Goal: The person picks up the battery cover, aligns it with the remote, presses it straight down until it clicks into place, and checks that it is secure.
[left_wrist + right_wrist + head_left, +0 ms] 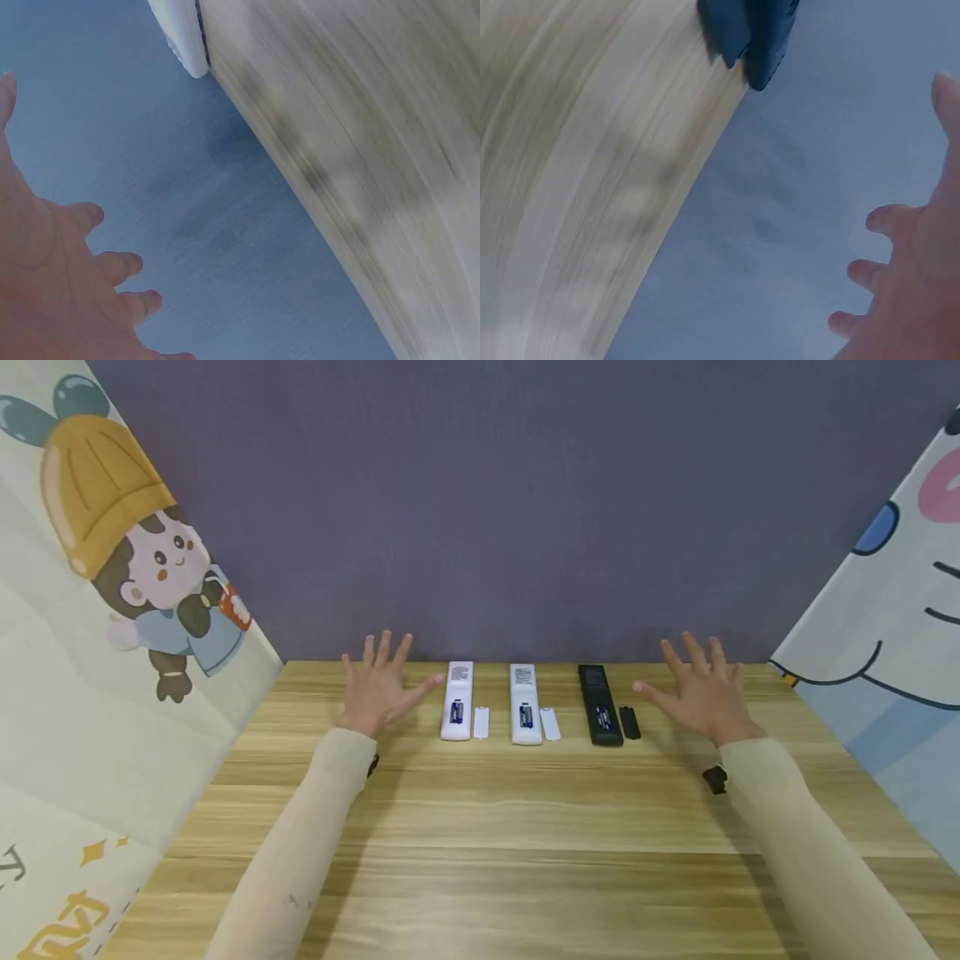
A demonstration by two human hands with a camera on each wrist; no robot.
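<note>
Three remote controls lie in a row near the far edge of the wood-grain surface, battery side up, each with a smaller cover beside it. On the person's left is a white remote, its cover lying just to its right. In the middle is a second white remote, with its own white cover close by its right side, slightly tilted. Third comes a black remote, set at a slight slant, its black cover just to the right of its lower end. The battery slot in each remote is uncovered, and dark blue batteries show inside all three.

The left hand is released, its fingers spread, the thumb pointing at the first white remote and just apart from it. The right hand is released too, fingers fanned out, its thumb near the black cover. Both arms reach forward in pale sleeves.

In the left wrist view, one end of a white remote shows at the top. The right wrist view is blurred; the dark shapes at its top seem to be the black remote and its cover.

Behind the surface stands a plain bluish-grey wall. A cartoon figure in an orange hat is printed on the left-hand panel.
</note>
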